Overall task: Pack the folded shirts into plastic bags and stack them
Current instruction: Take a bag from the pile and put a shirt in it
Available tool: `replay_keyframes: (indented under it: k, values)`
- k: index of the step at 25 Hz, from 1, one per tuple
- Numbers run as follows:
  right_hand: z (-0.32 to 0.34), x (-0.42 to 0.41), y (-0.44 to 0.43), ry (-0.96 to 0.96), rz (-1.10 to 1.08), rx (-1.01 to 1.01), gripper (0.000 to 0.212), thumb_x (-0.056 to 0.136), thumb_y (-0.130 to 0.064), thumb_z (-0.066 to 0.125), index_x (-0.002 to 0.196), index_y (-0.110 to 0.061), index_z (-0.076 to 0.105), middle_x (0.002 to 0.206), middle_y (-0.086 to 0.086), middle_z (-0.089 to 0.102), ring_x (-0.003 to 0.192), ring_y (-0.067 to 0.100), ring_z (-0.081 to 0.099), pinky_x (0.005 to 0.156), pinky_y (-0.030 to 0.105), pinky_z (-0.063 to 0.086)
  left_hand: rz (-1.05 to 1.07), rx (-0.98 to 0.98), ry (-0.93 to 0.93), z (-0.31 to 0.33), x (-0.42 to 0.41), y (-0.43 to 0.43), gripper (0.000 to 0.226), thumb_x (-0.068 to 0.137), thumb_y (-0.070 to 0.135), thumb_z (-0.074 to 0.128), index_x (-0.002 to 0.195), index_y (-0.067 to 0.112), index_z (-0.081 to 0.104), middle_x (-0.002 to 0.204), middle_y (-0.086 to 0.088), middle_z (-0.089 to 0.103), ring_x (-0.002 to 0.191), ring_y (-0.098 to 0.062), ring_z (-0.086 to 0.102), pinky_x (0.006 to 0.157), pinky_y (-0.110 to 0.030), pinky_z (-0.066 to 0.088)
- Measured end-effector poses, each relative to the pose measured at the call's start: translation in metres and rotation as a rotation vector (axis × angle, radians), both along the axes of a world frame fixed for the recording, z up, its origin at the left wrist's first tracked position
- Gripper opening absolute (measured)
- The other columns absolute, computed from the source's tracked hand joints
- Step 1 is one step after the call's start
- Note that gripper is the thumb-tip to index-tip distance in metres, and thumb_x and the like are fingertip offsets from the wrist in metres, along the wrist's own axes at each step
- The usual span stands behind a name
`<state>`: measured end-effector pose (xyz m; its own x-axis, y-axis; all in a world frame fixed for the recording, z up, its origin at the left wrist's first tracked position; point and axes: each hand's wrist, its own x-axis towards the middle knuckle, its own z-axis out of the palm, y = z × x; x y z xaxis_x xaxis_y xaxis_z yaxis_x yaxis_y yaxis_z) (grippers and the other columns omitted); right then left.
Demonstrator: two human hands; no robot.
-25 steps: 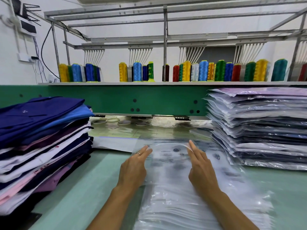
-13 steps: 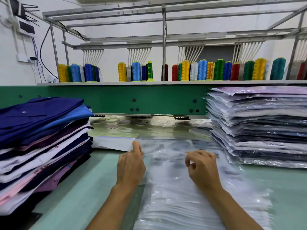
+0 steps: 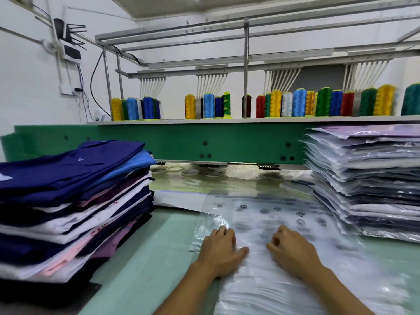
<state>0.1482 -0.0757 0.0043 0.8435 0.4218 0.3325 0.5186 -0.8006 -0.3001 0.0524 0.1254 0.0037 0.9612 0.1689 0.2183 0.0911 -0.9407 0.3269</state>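
Machine beam [image 3: 227,144]: green, run L to R across the back of the table; a shelf [image 3: 250,120] is carried on top.
Table [image 3: 159,246]: pale green top; both stacks, the bags and both hands are borne on it.
Folded shirts [image 3: 68,201]: unbagged stack set at far L, well apart from the hands; navy on top, then blue, white, pink and purple layers.
Bagged shirts [image 3: 368,178]: tall stack set at far R, each shirt wrapped in clear film; a lilac 1 is seen on top.
Bag pile [image 3: 295,292]: clear plastic bags laid flat at centre front, btwn the 2 stacks.
Top bag [image 3: 272,214]: printed w/ dark symbols; its L corner is bunched up just ahead of the L hand.
Thread cones [image 3: 299,103]: stood upright in groups along the shelf; yellow, blue, green and red among them.
L hand [image 3: 221,251]: knuckles up, fingers curled down into the Top bag film, which is gripped; thumb laid flat to the R.
R hand [image 3: 292,251]: just beside the L hand, fingers curled under on the same bag; whether film is pinched can't be told, as it is blurred.
Ring [image 3: 221,229]: worn on 1 finger of the L hand.
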Motion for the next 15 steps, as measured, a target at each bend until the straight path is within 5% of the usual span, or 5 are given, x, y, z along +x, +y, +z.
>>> replay_keyframes:
  k: [6,12,15]
  values:
    - [0.050,-0.010,0.064,-0.062,-0.083,-0.109,0.027,0.096,-0.026,0.044,0.070,-0.018,0.044,0.076,-0.003,0.054,0.075,0.022,0.058,0.057,0.029,0.037,0.008,-0.013,0.028,0.063,-0.010,0.037,0.037,0.094,0.049,0.058,0.117,0.020,0.055,0.124,-0.005,0.063,0.112,-0.028,0.058,0.093,-0.040,0.049]
    - [0.117,-0.050,0.178,0.004,0.151,0.185,0.016,0.091,-0.028,0.048,0.085,-0.021,0.062,0.083,0.000,0.069,0.082,0.027,0.063,0.061,0.032,0.046,0.272,0.309,-0.228,0.166,-0.051,0.122,0.025,0.095,0.026,0.052,0.117,0.016,0.052,0.121,-0.008,0.064,0.112,-0.033,0.057,0.091,-0.042,0.047]
    - [0.146,-0.075,0.232,0.111,0.315,0.377,0.014,0.090,-0.025,0.052,0.086,-0.021,0.065,0.084,0.003,0.074,0.085,0.028,0.066,0.075,0.036,0.054,0.505,0.426,-0.192,0.207,-0.084,0.172,0.036,0.091,0.026,0.056,0.123,0.012,0.049,0.130,-0.011,0.058,0.122,-0.036,0.050,0.097,-0.046,0.040]
